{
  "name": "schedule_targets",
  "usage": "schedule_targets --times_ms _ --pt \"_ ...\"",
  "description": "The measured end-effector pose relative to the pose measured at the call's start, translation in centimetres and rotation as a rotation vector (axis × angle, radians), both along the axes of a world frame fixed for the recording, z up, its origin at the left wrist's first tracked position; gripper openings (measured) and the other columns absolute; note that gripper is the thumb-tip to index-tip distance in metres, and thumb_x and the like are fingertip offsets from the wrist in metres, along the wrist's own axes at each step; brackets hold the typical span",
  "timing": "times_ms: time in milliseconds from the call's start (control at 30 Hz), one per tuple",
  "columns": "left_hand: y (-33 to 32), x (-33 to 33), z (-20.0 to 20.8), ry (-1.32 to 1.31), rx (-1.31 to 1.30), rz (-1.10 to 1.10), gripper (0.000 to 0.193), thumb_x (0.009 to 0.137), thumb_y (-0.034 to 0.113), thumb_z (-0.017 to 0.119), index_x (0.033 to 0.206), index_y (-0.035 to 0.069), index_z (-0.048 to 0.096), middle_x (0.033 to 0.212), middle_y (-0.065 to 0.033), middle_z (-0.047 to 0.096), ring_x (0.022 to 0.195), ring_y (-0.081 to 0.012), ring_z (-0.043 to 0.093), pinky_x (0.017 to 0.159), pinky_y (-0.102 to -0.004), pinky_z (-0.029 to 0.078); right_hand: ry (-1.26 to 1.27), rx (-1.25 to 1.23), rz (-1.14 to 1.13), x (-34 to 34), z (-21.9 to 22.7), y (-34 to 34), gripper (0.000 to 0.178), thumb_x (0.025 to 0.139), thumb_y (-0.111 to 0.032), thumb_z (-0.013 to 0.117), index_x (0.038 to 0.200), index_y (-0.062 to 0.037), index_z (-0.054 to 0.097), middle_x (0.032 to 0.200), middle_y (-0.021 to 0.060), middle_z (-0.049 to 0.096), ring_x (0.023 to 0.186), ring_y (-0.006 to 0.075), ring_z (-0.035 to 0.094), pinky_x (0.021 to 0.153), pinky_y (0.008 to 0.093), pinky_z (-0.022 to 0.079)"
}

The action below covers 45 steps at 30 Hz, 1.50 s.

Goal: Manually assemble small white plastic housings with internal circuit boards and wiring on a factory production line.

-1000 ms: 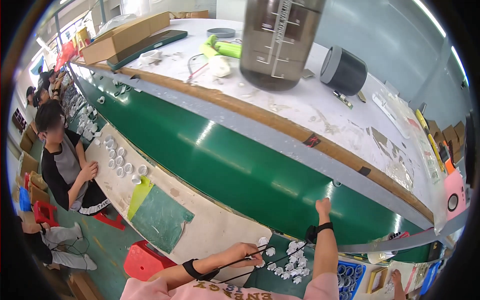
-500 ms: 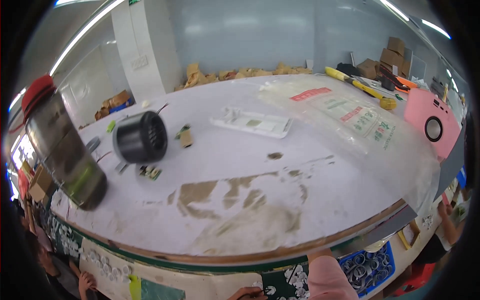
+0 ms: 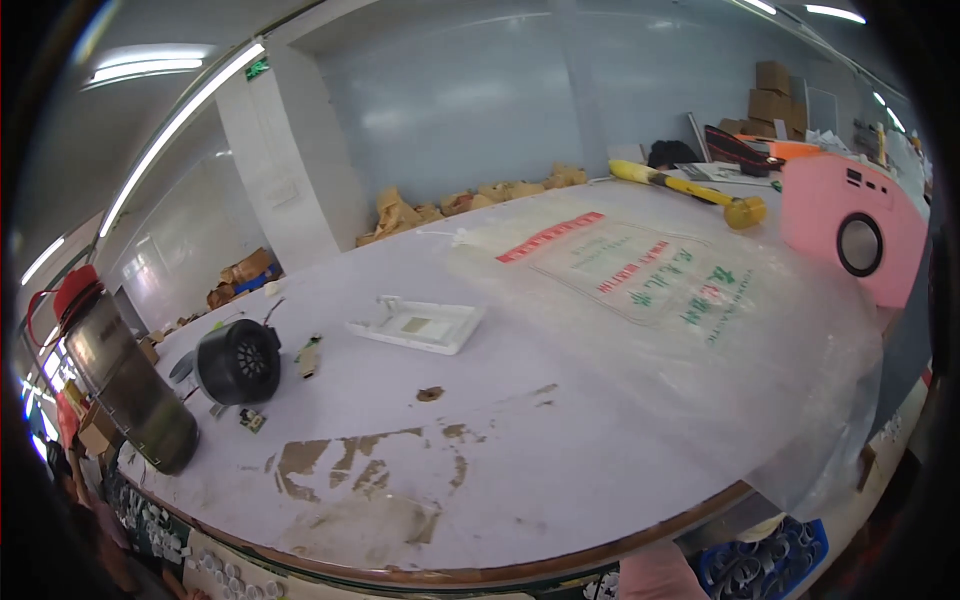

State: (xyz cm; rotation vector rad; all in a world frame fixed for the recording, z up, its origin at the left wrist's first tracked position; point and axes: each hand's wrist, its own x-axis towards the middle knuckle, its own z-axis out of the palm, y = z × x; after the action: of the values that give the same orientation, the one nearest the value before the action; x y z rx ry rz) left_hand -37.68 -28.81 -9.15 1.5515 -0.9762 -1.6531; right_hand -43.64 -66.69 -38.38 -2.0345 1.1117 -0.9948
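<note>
A pink sleeve (image 3: 660,575) on my right arm comes in at the lower edge. Its hand is hidden below the raised white board's (image 3: 590,420) front edge, so I cannot see what it holds. My left hand is out of the picture. Close to the sleeve, a blue crate (image 3: 822,548) holds many dark and grey rings. Left of the middle of the board lies a white plastic cover (image 3: 440,328). Beside it are a small circuit board piece (image 3: 308,358) and a black cylindrical part (image 3: 240,362) with a slotted round end.
A red-capped bottle (image 3: 130,385) stands at the left. On the right, a clear plastic bag (image 3: 640,270) hangs over the front edge, near a yellow-handled mallet (image 3: 690,188) and a pink box (image 3: 835,215) with a round opening. White rings (image 3: 235,580) lie on the bench below; people sit at far left.
The view has tilted up and turned right, so the board's things sit lower and further left. A hand with a thin dark thing at the lower edge has left the picture.
</note>
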Motion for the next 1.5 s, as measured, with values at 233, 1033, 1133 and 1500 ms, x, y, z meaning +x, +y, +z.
schedule_targets --times_ms 233,1033,1133,1500 --pt "-1.6 -0.7 3.1 0.035 -0.143 -0.153 0.006 0.08 0.004 0.063 0.079 0.003 0.057 0.088 -0.0079 0.056 0.064 -0.0114 0.055 0.06 -0.0249 0.046 -0.008 0.15 -0.277 -0.5 1.1 -1.7 0.021 0.08 -0.018 0.054 0.097 -0.0069 0.058 0.086 0.0134 0.063 0.079 0.034 0.059 0.068 0.0431 0.047" --pt "9.8 -4.0 11.9 0.301 -0.51 -0.512 0.008 0.073 0.003 0.062 0.078 -0.002 0.063 0.082 -0.014 0.06 0.071 -0.0165 0.055 0.062 -0.0256 0.04 0.254 -0.124 -1.024 -35.6 26.8 37.2 0.01 0.075 -0.007 0.058 0.084 -0.0027 0.054 0.081 0.0172 0.059 0.071 0.0348 0.057 0.062 0.0414 0.045" --pt "10.5 -4.3 12.7 0.257 -0.535 -0.561 0.006 0.075 0.003 0.062 0.079 -0.002 0.063 0.082 -0.0109 0.06 0.069 -0.0141 0.054 0.06 -0.0242 0.04 0.14 -0.189 -1.014 -32.5 30.5 36.8 0.015 0.076 -0.006 0.056 0.091 -0.0015 0.055 0.085 0.0176 0.058 0.074 0.034 0.058 0.065 0.0396 0.046" --pt "11.6 -1.1 12.3 0.112 -0.494 -0.411 0.011 0.068 0.002 0.063 0.08 0.001 0.063 0.076 -0.0032 0.059 0.06 -0.0078 0.048 0.052 -0.0207 0.034 -0.515 0.817 0.122 -14.0 31.2 46.6 0.021 0.089 -0.019 0.05 0.094 0.0003 0.058 0.075 0.0059 0.062 0.065 0.0107 0.058 0.059 0.0234 0.047"
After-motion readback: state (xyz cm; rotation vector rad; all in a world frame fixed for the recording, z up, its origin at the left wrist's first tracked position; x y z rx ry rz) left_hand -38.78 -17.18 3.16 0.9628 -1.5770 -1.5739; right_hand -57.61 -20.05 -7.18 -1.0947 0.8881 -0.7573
